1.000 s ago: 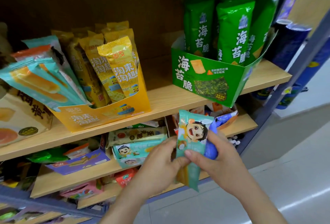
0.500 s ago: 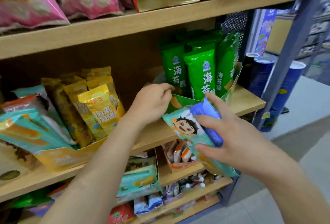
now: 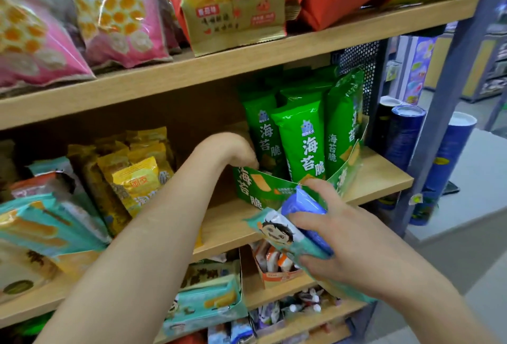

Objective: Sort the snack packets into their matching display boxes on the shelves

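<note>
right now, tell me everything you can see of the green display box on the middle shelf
The green display box is printed cardboard with white characters and a cracker picture, its front cut low. It stands upright on the wooden shelf, turned corner-forward, holding upright green packets. The left hand grips its left rim; teal and blue packets in the right hand hide its lower front.

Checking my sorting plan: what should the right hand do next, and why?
Probably lower the right hand toward the teal box below; its teal packet looks to match that, not the green box.
</note>
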